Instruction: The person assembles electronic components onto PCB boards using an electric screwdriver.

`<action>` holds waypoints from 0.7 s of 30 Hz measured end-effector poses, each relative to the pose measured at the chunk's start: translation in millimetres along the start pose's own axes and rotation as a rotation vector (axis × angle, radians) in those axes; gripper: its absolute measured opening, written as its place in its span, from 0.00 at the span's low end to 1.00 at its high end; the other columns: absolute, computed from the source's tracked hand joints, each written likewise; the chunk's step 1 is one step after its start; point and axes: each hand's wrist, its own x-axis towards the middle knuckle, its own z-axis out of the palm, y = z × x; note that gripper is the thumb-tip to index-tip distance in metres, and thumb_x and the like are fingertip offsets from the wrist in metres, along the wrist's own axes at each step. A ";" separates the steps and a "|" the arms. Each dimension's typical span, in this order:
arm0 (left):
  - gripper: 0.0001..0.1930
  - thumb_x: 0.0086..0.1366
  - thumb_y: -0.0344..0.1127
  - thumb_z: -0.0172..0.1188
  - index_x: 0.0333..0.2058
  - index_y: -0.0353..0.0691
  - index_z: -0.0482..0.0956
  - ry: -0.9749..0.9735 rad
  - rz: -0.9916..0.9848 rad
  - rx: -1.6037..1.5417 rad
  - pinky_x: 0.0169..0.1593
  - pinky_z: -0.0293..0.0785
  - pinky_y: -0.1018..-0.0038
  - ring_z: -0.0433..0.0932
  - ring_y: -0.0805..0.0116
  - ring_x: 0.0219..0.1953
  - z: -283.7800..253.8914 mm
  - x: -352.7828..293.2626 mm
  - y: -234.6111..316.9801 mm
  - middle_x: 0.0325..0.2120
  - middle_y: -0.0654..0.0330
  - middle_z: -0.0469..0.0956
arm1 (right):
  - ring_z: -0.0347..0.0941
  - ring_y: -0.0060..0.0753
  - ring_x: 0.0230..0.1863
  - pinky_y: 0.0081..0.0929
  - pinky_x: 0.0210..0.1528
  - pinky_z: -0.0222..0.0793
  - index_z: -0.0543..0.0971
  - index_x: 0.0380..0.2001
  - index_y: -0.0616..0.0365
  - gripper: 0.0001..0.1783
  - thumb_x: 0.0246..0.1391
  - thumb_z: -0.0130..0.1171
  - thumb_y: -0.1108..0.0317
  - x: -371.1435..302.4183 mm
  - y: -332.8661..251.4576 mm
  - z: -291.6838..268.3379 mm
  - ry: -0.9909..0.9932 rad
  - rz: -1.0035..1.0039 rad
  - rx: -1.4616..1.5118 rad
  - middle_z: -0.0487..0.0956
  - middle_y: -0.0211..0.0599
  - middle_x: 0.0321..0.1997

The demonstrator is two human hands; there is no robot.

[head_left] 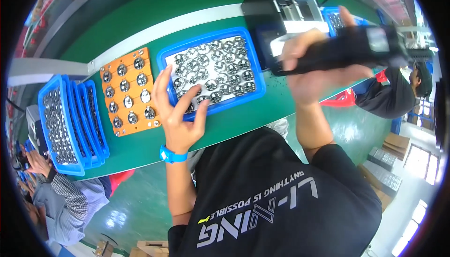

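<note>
- left hand (180, 111) hovering with fingers (161, 86) spread apart, gripping nothing; fingertips touching the near edge of the blue tray (255, 76)
- round metal parts (213, 69) lying in rows in that tray, just beyond the fingertips; best pinching one part only, without nudging its neighbours
- right hand (307, 76) wrapping shut around a black handheld tool (356, 48), held above the belt right of the tray
- orange fixture board (129, 93) sitting left of the tray; stacked blue trays (70, 125) further left; green conveyor belt (187, 3) underneath; grey machine (286, 11) beyond
</note>
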 end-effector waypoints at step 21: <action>0.13 0.53 0.29 0.69 0.39 0.35 0.84 0.019 -0.069 -0.044 0.65 0.59 0.53 0.64 0.41 0.64 4.2 -11.4 -4.4 0.63 0.42 0.65 | 0.59 0.28 0.13 0.28 0.21 0.60 0.67 0.54 0.48 0.46 0.54 0.39 0.18 21.6 8.3 -77.9 -0.046 0.070 0.078 0.65 0.33 0.15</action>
